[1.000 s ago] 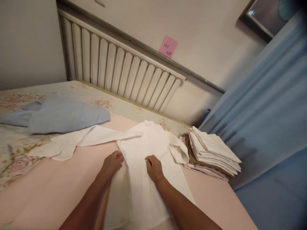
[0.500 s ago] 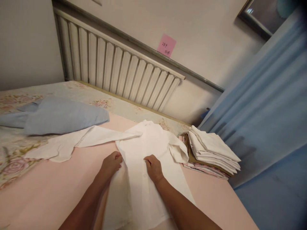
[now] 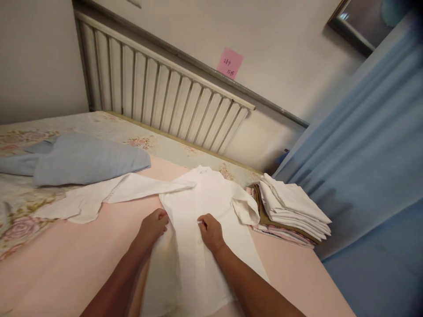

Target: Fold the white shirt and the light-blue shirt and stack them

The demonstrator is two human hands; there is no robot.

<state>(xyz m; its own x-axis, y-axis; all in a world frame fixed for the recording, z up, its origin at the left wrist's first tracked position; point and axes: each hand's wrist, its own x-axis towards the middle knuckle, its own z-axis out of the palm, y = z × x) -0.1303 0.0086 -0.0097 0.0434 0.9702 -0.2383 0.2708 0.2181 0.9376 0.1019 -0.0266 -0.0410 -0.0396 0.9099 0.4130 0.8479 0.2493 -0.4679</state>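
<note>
A white button-up shirt (image 3: 211, 198) lies front up with its collar at the far end. One long sleeve stretches out to the left, while the other is folded in at the right. My left hand (image 3: 155, 226) is closed at the shirt's left side edge, its fingertips pinching the cloth there. Near the middle of the front, my right hand (image 3: 211, 231) pinches a small bit of the shirt along its button strip. What lies inside the curled fingers of each hand is partly hidden.
A stack of folded clothes (image 3: 291, 207) stands at the right, beside a blue curtain (image 3: 373, 145). A light blue garment (image 3: 89, 158) lies at the left on the floral cover (image 3: 26, 229). Pink cloth (image 3: 82, 264) is under the shirt. A radiator (image 3: 161, 92) lines the wall behind.
</note>
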